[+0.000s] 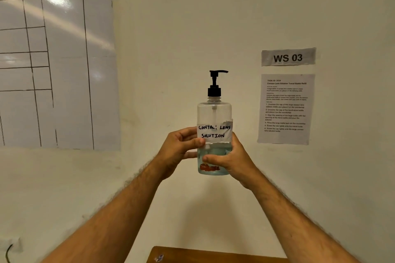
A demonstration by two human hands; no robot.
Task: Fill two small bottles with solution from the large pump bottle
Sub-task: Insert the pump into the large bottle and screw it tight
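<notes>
Bottle: large pump bottle (214, 113), clear plastic, held upright in mid-air in front of the wall (192, 28), above the tabletop (213, 255).
Pump head: black pump (215, 83) seated on the bottle neck, spout pointing right.
Contents: clear liquid fills only the lower part of the bottle; the upper part holds none.
Label: white paper label (215, 131) on the bottle front, hand-written "CONTACT LENS SOLUTION"; a small red mark (209, 167) sits below it, near the bottle base.
Left hand: left hand (179, 149) grips the left side of the bottle at label height; thumb lies across the lower left corner of the label, fingers (188, 132) curl round the back of the bottle.
Right hand: right hand (230, 160) grips the lower right side of the bottle; thumb presses the front below the label, the rest of the hand wraps behind the bottle.
Forearms: both bare forearms rise from the lower edge of the view to the bottle.
Tabletop: brown wooden edge directly below the bottle, at the bottom of the view.
Sign: "WS 03" sign (288, 57) on the wall, right of the pump head.
Instruction sheet: printed sheet (285, 109) on the wall right of the bottle, under the sign; small text is not legible.
Whiteboard: ruled whiteboard (55, 53) on the wall left of the bottle, headed "WORK FORCE NAME" and "PRODUCTION".
</notes>
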